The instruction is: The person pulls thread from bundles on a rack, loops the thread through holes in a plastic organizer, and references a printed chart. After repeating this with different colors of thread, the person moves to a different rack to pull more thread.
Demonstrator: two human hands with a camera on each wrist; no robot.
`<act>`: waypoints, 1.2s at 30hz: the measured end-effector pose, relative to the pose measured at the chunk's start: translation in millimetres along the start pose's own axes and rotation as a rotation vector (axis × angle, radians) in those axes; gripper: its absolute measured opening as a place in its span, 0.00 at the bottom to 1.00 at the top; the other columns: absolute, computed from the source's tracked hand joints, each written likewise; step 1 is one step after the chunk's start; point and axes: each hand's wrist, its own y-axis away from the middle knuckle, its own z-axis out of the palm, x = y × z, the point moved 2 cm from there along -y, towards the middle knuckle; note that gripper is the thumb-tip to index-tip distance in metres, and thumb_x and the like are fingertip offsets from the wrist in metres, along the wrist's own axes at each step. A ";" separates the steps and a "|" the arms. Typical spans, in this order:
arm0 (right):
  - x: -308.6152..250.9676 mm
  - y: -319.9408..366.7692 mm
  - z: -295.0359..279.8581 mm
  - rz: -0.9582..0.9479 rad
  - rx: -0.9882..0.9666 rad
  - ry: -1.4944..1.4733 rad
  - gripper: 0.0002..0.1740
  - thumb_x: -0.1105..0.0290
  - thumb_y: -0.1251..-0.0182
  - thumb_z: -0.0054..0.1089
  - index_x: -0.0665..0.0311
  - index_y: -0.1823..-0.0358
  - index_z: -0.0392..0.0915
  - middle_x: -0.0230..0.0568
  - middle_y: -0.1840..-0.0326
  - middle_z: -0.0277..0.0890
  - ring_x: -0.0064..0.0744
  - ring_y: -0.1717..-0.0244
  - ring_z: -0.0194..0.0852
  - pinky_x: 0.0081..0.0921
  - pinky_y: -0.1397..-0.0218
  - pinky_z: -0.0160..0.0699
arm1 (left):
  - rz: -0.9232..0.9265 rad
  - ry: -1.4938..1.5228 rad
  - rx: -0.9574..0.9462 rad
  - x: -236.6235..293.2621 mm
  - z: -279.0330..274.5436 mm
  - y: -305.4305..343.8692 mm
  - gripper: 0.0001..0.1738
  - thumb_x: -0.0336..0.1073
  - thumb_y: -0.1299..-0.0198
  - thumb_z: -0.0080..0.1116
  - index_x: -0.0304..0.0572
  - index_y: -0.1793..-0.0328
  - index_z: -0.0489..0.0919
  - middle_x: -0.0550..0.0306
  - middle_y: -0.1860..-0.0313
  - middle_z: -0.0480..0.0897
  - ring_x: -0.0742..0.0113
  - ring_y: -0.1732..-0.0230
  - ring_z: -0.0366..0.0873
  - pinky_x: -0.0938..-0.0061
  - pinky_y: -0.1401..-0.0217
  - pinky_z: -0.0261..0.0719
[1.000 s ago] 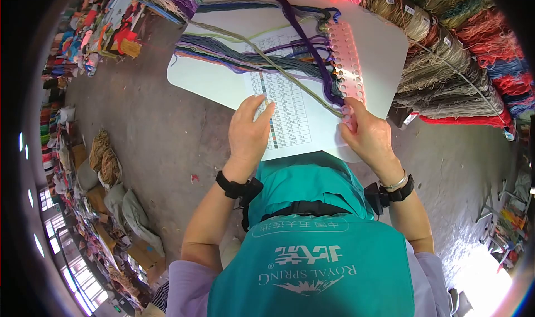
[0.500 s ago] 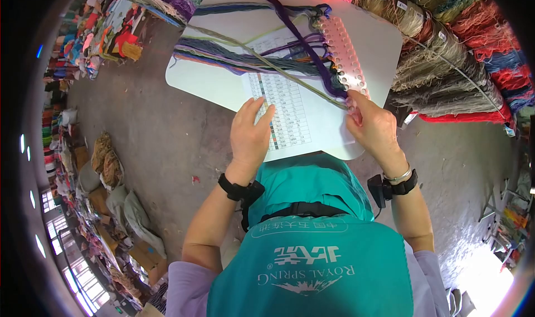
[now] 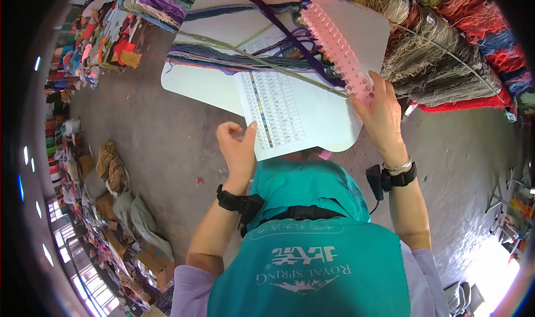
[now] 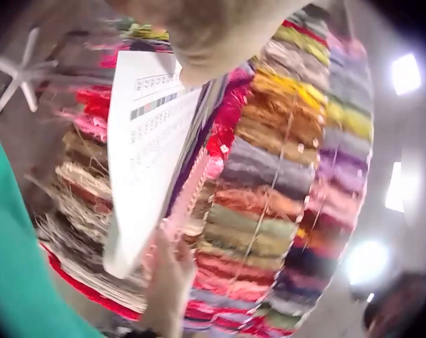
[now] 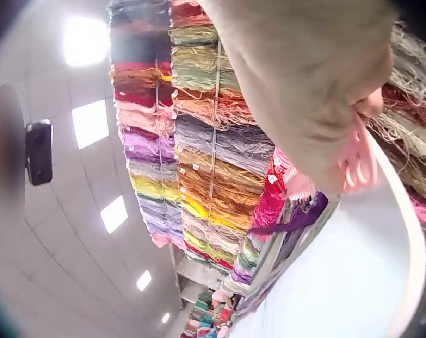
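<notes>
The right hand [image 3: 383, 118] grips the near end of a pink strip with rows of holes [image 3: 334, 44], thumb on one side and fingers on the other. Purple, green and blue threads [image 3: 239, 61] hang from the strip's left edge across a white board [image 3: 195, 86]. A printed chart with colour swatches [image 3: 284, 116] lies on the board. Beside the chart's left edge is the left hand [image 3: 238, 150], fingers bent and thumb raised near the paper; whether it touches is unclear. In the right wrist view the right hand [image 5: 311, 77] covers part of the pink strip [image 5: 359, 158].
Hanging yarn skeins [image 3: 446, 66] in grey, beige and red stand beyond the board at the right, purple ones [image 3: 159, 5] at the upper left. Sacks [image 3: 136, 219] and cartons [image 3: 153, 258] lie on the floor at the left.
The left hand has drawn back from the chart toward the lower left, its fingers more bent. The strip and board have shifted left; the right hand's fingers now reach round the strip's far edge.
</notes>
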 end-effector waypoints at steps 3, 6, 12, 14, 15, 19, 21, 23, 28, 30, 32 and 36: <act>0.7 -3.7 3.2 0.108 -0.115 -0.153 0.27 0.61 0.41 0.68 0.65 0.43 0.73 0.44 0.67 0.79 0.48 0.68 0.79 0.40 0.62 0.78 | -0.406 0.586 -0.363 -8.9 5.7 -0.3 0.18 0.39 0.33 0.64 0.29 0.49 0.74 0.52 0.53 0.83 0.70 0.57 0.80 0.74 0.53 0.80; -10.3 -1.0 -2.3 0.144 -0.076 -0.389 0.15 0.66 0.35 0.65 0.66 0.52 0.77 0.39 0.71 0.80 0.33 0.72 0.76 0.32 0.66 0.75 | -0.559 0.705 -0.578 -8.2 8.6 -5.8 0.19 0.38 0.29 0.60 0.27 0.43 0.75 0.49 0.50 0.85 0.69 0.56 0.84 0.73 0.52 0.83; -48.1 36.0 -54.1 0.204 0.097 -0.986 0.09 0.71 0.26 0.58 0.64 0.49 0.76 0.31 0.59 0.81 0.19 0.61 0.80 0.19 0.59 0.79 | -0.519 0.662 -0.727 -4.3 1.5 10.6 0.20 0.36 0.27 0.54 0.27 0.36 0.75 0.48 0.46 0.84 0.67 0.50 0.83 0.70 0.46 0.83; -40.5 52.7 -76.2 0.131 0.221 -1.055 0.11 0.70 0.25 0.59 0.63 0.45 0.74 0.33 0.55 0.82 0.23 0.58 0.83 0.19 0.55 0.82 | -0.470 0.695 -0.739 -2.0 1.4 23.6 0.19 0.36 0.26 0.53 0.28 0.37 0.76 0.49 0.46 0.84 0.68 0.50 0.82 0.71 0.46 0.81; -33.4 62.5 -89.3 0.119 0.255 -1.134 0.13 0.71 0.25 0.55 0.65 0.42 0.73 0.42 0.50 0.82 0.30 0.55 0.84 0.25 0.52 0.83 | -0.445 0.714 -0.748 0.0 2.6 30.0 0.19 0.36 0.26 0.53 0.28 0.38 0.77 0.50 0.47 0.84 0.68 0.50 0.81 0.72 0.47 0.80; -13.4 87.4 -140.8 0.021 0.487 -1.204 0.14 0.71 0.25 0.54 0.64 0.41 0.73 0.46 0.47 0.81 0.35 0.52 0.84 0.32 0.49 0.85 | -0.301 0.618 -0.911 6.1 6.8 22.6 0.19 0.36 0.26 0.53 0.29 0.38 0.78 0.54 0.48 0.84 0.71 0.50 0.80 0.74 0.47 0.79; 17.2 119.9 -173.5 -0.010 0.634 -1.214 0.14 0.72 0.24 0.53 0.64 0.40 0.72 0.48 0.47 0.81 0.39 0.53 0.84 0.36 0.48 0.85 | -0.276 0.606 -1.034 17.1 15.7 31.3 0.19 0.37 0.26 0.54 0.30 0.38 0.78 0.56 0.49 0.84 0.73 0.50 0.79 0.75 0.47 0.78; 70.8 166.3 -217.6 0.022 0.752 -1.238 0.15 0.72 0.25 0.54 0.63 0.40 0.73 0.49 0.47 0.81 0.42 0.52 0.85 0.36 0.50 0.85 | -0.174 0.515 -1.103 48.3 38.3 56.2 0.19 0.38 0.26 0.53 0.30 0.38 0.78 0.59 0.51 0.84 0.75 0.52 0.79 0.76 0.49 0.78; 191.5 284.5 -291.3 0.255 1.122 -1.093 0.12 0.73 0.26 0.57 0.63 0.44 0.74 0.48 0.47 0.82 0.43 0.50 0.85 0.32 0.54 0.85 | 0.078 0.279 -1.204 104.8 112.0 103.8 0.17 0.39 0.26 0.53 0.34 0.42 0.80 0.62 0.65 0.85 0.80 0.65 0.79 0.78 0.62 0.78; 242.0 339.7 -314.9 0.352 1.299 -0.949 0.09 0.73 0.27 0.59 0.63 0.48 0.76 0.48 0.47 0.82 0.42 0.49 0.84 0.30 0.53 0.85 | 0.352 -0.136 -1.162 134.9 151.8 119.3 0.14 0.38 0.30 0.55 0.33 0.48 0.80 0.46 0.72 0.84 0.59 0.70 0.82 0.66 0.66 0.77; 274.6 390.7 -325.0 0.393 1.412 -0.816 0.09 0.72 0.25 0.57 0.65 0.48 0.74 0.49 0.48 0.82 0.44 0.49 0.84 0.31 0.51 0.85 | 0.650 -0.347 -1.090 158.8 189.1 140.5 0.13 0.37 0.32 0.55 0.32 0.52 0.80 0.38 0.73 0.82 0.46 0.70 0.82 0.58 0.66 0.76; 306.4 439.4 -350.1 0.535 1.572 -0.544 0.12 0.72 0.24 0.54 0.66 0.44 0.69 0.50 0.46 0.80 0.45 0.47 0.84 0.36 0.49 0.85 | 1.163 -0.582 -0.958 203.7 269.6 164.8 0.09 0.33 0.36 0.54 0.36 0.65 0.79 0.39 0.72 0.82 0.38 0.66 0.82 0.49 0.64 0.78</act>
